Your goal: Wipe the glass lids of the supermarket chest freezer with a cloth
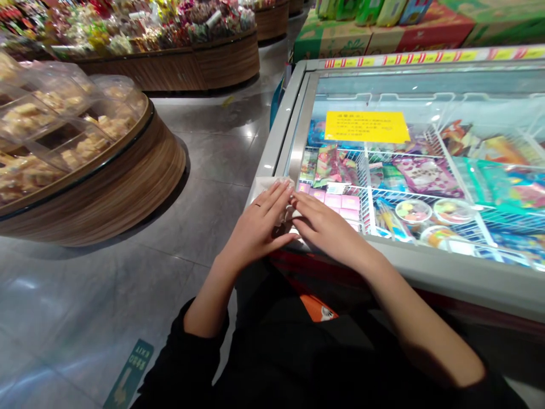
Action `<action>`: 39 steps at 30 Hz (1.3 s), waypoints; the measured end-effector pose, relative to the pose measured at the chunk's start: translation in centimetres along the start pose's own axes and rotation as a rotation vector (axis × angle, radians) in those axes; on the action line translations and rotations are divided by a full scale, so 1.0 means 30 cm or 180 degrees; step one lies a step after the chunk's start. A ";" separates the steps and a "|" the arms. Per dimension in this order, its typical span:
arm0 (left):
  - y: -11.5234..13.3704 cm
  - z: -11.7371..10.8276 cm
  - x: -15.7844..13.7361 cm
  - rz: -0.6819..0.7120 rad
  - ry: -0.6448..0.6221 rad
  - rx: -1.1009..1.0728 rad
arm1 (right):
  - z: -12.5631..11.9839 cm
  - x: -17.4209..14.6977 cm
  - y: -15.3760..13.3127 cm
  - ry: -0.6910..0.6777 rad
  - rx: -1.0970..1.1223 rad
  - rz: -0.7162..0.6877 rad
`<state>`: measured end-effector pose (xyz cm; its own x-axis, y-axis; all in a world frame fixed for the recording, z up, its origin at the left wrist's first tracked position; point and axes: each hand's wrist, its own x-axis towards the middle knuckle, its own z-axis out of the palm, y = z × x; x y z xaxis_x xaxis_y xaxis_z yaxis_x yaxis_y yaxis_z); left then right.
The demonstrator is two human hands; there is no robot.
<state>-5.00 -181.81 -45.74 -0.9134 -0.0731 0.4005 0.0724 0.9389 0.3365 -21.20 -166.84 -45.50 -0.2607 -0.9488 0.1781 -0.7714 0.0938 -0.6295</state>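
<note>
At the near edge, black sleeves are reaching up from the bottom of the view toward the corner of a chest freezer (pixel 426 272). The left hand (pixel 259 224) is lying flat with its fingers stretched out, pressing on a white cloth (pixel 266 184) that is sitting on the freezer's near left corner. The right hand (pixel 326 227) is lying beside it, fingers also flat and released, its fingertips meeting the left hand's over a crumpled bit of the cloth; neither hand is clenching. To work this well, it seems best to be keeping both palms spread and pressing evenly so the cloth is staying flat on the rim and not bunching or sliding off toward the floor (pixel 204 170).

Just beyond the hands, pink packets (pixel 340 201) are lying under the glass lid (pixel 426 91), with cups and coloured bags filling wire baskets to the right. Farther back, a yellow notice (pixel 367 126) is sticking to the glass. To the left, a round wooden stand (pixel 106 182) is holding clear boxes of snacks, and farther off another stand (pixel 213 62) is carrying bright sweets.
</note>
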 end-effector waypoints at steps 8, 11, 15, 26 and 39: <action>-0.004 0.043 -0.066 -0.0272 -0.0320 0.0654 | -0.021 -0.001 0.012 -0.0030 0.0278 0.0017; 0.004 0.048 -0.137 -0.0338 0.0205 0.0767 | -0.023 0.008 0.008 0.0237 0.0183 0.0085; 0.045 0.063 -0.166 -0.0753 0.0832 0.0793 | -0.012 0.060 0.011 0.0253 -0.0117 -0.0113; 0.004 -0.009 -0.017 -0.1240 -0.0089 0.0277 | -0.069 0.253 0.092 -0.0126 -0.1054 -0.0646; -0.124 -0.006 0.051 -0.0895 0.0165 -0.0148 | -0.078 0.429 0.190 0.0261 -0.1161 -0.0574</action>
<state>-6.60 -185.48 -46.23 -0.8785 -0.3467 0.3286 -0.1615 0.8630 0.4787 -30.32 -177.80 -45.04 -0.1367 -0.9341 0.3299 -0.9602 0.0431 -0.2761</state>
